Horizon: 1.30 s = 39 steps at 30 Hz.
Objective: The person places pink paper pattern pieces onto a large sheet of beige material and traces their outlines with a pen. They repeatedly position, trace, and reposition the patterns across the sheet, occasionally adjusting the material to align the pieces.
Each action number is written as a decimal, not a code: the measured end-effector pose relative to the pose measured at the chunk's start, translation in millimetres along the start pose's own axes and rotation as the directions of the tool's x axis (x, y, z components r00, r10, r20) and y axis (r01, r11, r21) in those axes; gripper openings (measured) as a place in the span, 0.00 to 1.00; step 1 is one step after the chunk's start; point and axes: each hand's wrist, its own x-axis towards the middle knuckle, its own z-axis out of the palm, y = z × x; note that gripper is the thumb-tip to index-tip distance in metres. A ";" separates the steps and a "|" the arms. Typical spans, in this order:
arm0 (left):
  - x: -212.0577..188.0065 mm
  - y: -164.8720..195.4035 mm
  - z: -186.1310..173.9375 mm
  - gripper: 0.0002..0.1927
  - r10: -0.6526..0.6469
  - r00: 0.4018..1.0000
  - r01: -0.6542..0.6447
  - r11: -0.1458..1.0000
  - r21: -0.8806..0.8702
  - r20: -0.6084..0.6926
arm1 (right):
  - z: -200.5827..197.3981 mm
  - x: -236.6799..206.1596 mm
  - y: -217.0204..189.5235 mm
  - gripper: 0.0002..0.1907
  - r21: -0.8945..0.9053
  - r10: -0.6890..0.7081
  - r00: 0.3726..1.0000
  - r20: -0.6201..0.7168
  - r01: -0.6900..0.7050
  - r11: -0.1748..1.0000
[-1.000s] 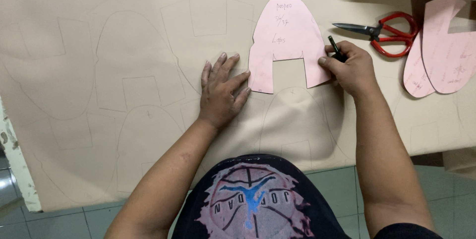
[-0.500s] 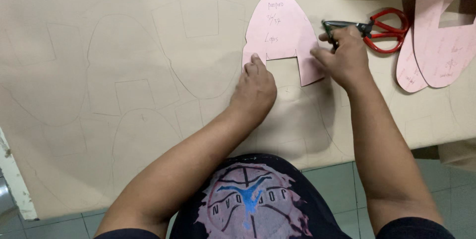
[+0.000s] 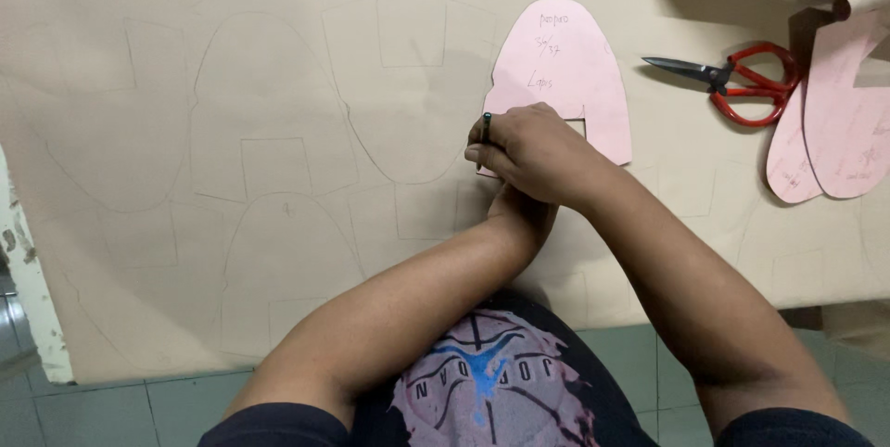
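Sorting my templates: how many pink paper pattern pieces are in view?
3. One arched pink paper pattern piece lies on the tan sheet under the hands; two more, overlapping, sit at the right edge beside the red-handled scissors. Others may hide beneath the curled paper.

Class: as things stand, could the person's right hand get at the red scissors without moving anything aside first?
Probably yes. The scissors lie in the open on the beige sheet, to the right of the pink template, with nothing between. But the right hand holds a pen, so it is not free.
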 end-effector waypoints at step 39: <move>34.5 -98.2 -110.7 0.50 -0.187 0.964 0.247 0.888 -0.388 0.188 | -14.6 -117.7 99.6 0.09 0.113 0.392 0.696 -0.602 -0.411 0.905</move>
